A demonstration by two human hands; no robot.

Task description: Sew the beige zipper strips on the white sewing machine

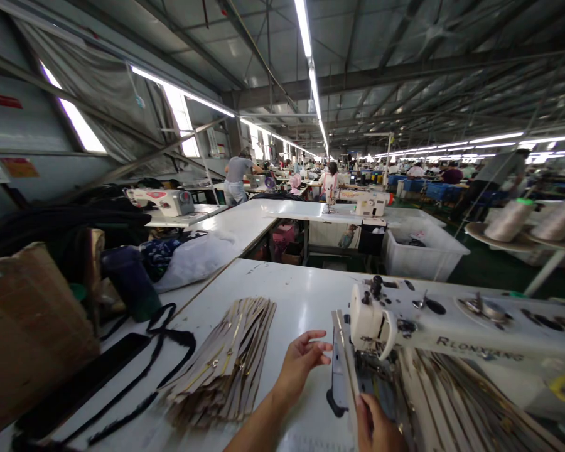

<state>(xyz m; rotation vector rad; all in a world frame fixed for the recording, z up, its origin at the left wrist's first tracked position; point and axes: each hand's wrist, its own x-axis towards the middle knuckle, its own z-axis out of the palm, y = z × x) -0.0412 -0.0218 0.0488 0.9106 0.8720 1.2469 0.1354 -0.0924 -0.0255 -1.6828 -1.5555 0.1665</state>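
A white sewing machine [433, 326] stands at the right. Beside its needle area, a long beige zipper strip [344, 351] runs toward the front edge. My right hand [379, 424] pinches the lower part of this strip. My left hand [306, 355] is just left of the strip, fingers apart and holding nothing. A fanned pile of beige zipper strips [226, 361] with gold teeth lies on the white table [301, 295] left of my hands. More beige strips [456, 389] are bunched under the machine arm.
Black straps [157, 345] and a cardboard box [32, 333] are at the left, near a dark bottle [132, 282]. Thread cones [508, 220] stand at the right. A white bin [424, 251] and other people are beyond the table.
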